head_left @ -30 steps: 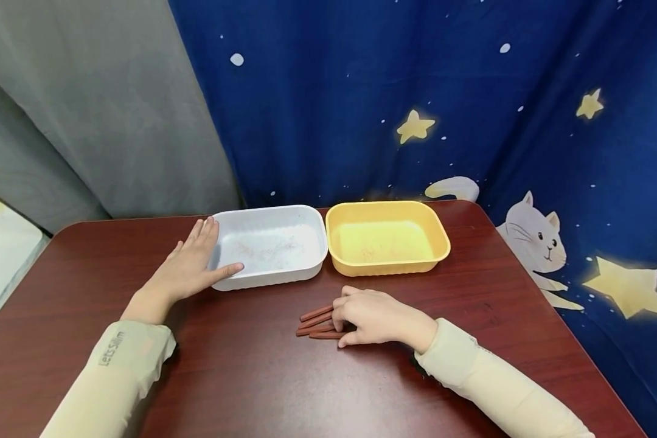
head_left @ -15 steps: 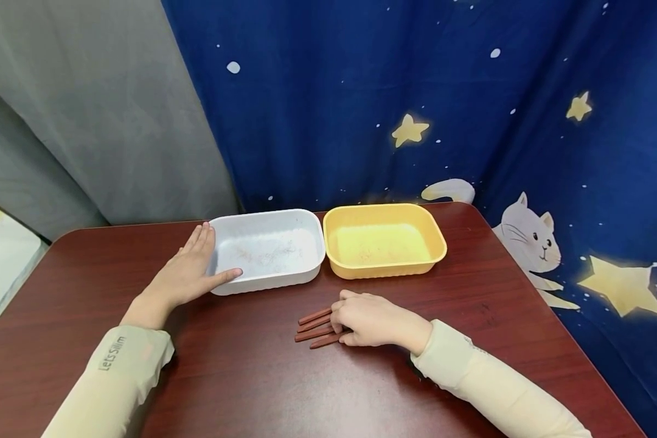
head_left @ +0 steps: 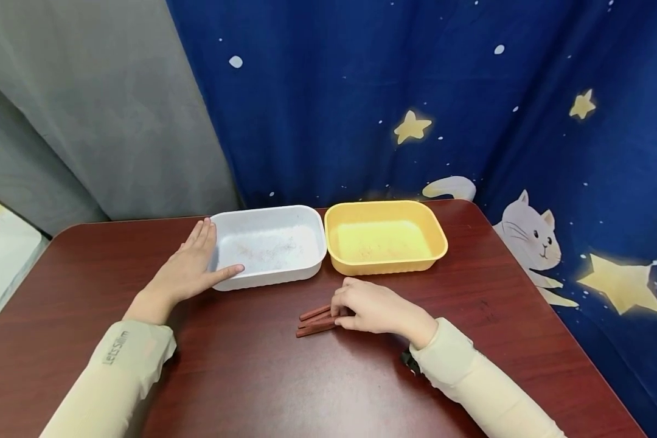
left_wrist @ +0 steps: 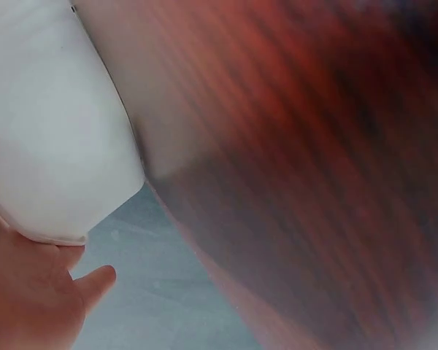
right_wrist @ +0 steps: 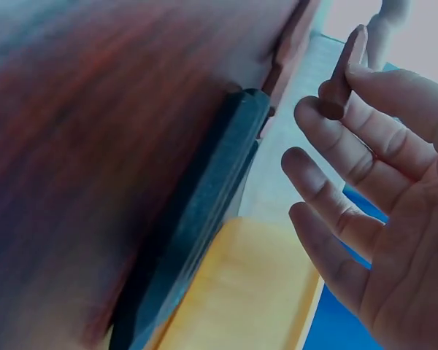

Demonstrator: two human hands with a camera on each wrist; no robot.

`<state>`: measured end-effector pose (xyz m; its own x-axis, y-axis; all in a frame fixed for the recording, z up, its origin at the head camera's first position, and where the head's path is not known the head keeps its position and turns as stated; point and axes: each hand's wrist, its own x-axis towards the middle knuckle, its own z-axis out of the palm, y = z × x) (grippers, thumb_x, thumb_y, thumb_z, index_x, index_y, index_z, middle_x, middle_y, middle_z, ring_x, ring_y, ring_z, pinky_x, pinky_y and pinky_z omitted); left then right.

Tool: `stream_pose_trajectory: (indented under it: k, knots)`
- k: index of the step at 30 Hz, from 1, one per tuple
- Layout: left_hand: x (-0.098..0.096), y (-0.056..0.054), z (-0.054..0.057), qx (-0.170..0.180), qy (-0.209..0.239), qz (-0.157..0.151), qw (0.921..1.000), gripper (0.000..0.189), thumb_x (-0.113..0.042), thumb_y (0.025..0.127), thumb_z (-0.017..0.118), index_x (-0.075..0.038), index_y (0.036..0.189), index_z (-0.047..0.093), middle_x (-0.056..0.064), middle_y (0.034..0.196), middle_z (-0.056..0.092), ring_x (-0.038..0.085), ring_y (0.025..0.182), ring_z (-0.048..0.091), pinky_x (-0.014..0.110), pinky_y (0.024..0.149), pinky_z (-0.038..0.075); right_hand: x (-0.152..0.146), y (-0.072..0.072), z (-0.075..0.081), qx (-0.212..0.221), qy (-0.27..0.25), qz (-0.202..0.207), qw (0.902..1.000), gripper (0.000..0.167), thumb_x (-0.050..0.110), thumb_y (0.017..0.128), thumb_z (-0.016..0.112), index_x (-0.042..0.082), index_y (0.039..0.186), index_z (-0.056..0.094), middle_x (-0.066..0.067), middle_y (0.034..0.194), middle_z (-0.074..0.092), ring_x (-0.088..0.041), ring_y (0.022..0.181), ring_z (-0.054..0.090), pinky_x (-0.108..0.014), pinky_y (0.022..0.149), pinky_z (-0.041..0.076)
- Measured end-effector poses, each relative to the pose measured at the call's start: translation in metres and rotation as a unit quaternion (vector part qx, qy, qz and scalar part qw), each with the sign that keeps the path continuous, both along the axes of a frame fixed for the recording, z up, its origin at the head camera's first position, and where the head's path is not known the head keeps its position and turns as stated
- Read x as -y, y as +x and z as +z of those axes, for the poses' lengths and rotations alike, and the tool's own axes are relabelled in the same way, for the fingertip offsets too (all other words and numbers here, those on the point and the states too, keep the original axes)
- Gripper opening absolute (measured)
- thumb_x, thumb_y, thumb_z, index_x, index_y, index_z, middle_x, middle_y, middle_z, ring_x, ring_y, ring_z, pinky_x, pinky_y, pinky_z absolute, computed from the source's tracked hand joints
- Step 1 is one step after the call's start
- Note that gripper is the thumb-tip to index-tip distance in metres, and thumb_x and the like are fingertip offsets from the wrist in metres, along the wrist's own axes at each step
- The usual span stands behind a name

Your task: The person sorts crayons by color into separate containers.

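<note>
My right hand is low over the middle of the table, beside several short reddish-brown sticks. In the right wrist view, thumb and index finger pinch one reddish-brown stick, held up clear of the palm. The other fingers are loosely bent. My left hand rests on the left end of the white basin, its fingers straight along the side and its thumb across the front rim. The left wrist view has the left hand against the basin's pale outer wall.
A yellow basin stands right of the white one, the two side by side near the table's back edge. Dark specks lie in the white basin. Behind the brown table hang a grey curtain and a blue star-patterned curtain.
The sticks fanned apart under my right hand, then the hand shifted slightly away from me. The stick nearest me is no longer seen on the table. The left hand stayed on the white basin.
</note>
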<state>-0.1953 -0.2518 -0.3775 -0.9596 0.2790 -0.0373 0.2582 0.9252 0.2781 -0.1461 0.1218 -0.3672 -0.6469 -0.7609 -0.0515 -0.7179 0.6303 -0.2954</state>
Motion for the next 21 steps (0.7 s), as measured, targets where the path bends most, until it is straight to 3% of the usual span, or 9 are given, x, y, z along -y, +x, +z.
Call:
stream_pose_trajectory:
  k: [4,13,21]
  knots:
    - [-0.001,0.0,-0.001,-0.006,-0.002,0.003,1.0,0.117,-0.076,0.088,0.047,0.004,0.156,-0.005,0.015,0.166,-0.015,0.037,0.155,-0.007,0.066,0.118,0.015,0.003,-0.005,0.002,-0.002,-0.021,0.005,0.9998,0.005,0.023,0.091,0.071,0.02,0.087,0.072,0.013,0.076,0.058,-0.007,0.079,0.048,-0.02,0.068,0.043]
    - [0.0,-0.004,0.001,-0.007,0.006,-0.007,0.9999,0.116,-0.073,0.09,0.048,0.006,0.155,-0.006,0.016,0.164,-0.019,0.035,0.154,-0.013,0.057,0.124,0.007,0.014,-0.021,0.011,0.004,-0.075,0.005,0.9972,0.007,0.02,0.092,0.069,0.016,0.096,0.073,0.006,0.09,0.067,-0.011,0.084,0.054,-0.025,0.077,0.048]
    - [-0.001,-0.002,-0.003,-0.004,0.004,0.006,1.0,0.116,-0.076,0.089,0.047,0.004,0.156,-0.004,0.015,0.166,-0.016,0.036,0.155,-0.007,0.061,0.122,0.012,0.028,-0.026,0.012,0.015,-0.11,0.005,0.9938,0.008,0.017,0.093,0.067,0.014,0.099,0.073,0.004,0.097,0.069,-0.012,0.091,0.057,-0.029,0.087,0.05]
